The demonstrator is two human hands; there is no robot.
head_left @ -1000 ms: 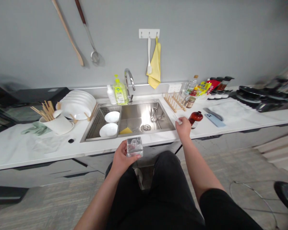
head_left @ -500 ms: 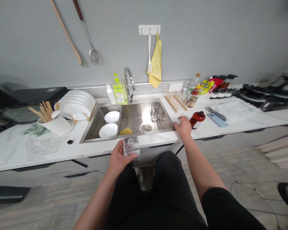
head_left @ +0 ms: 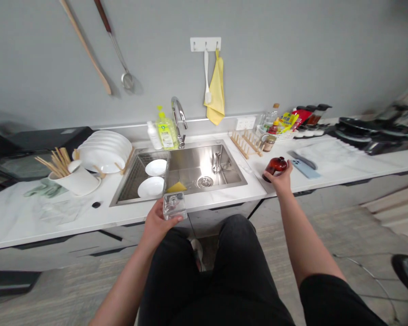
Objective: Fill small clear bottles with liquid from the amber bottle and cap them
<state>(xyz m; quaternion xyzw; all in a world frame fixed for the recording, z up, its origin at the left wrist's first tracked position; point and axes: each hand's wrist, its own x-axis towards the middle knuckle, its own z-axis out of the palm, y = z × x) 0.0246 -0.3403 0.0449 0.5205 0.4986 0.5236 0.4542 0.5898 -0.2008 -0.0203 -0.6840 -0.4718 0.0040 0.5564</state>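
My left hand [head_left: 158, 218] holds a clear, square glass container [head_left: 174, 205] in front of the counter edge, thumb along its near side. What opening it has at the top is hard to make out. Over on the right, my right hand [head_left: 281, 179] is wrapped round a reddish-brown bottle [head_left: 276, 165] with an uncapped-looking dark neck. That bottle appears to stand on the counter, right of the sink [head_left: 209, 159]. A small black cap [head_left: 96, 204] lies on the counter left of the sink.
Two white bowls [head_left: 151, 186] sit in the sink's left basket, near a yellow sponge [head_left: 177, 187]. Plates [head_left: 102, 156] and a chopstick holder [head_left: 78, 180] stand left. A wooden rack [head_left: 247, 144], jar [head_left: 269, 143] and phone [head_left: 306, 168] are right; the faucet [head_left: 178, 117] rises behind.
My right hand has moved right from the counter by the sink and closed round the brown bottle. My left hand still holds the glass container, slightly farther left in view.
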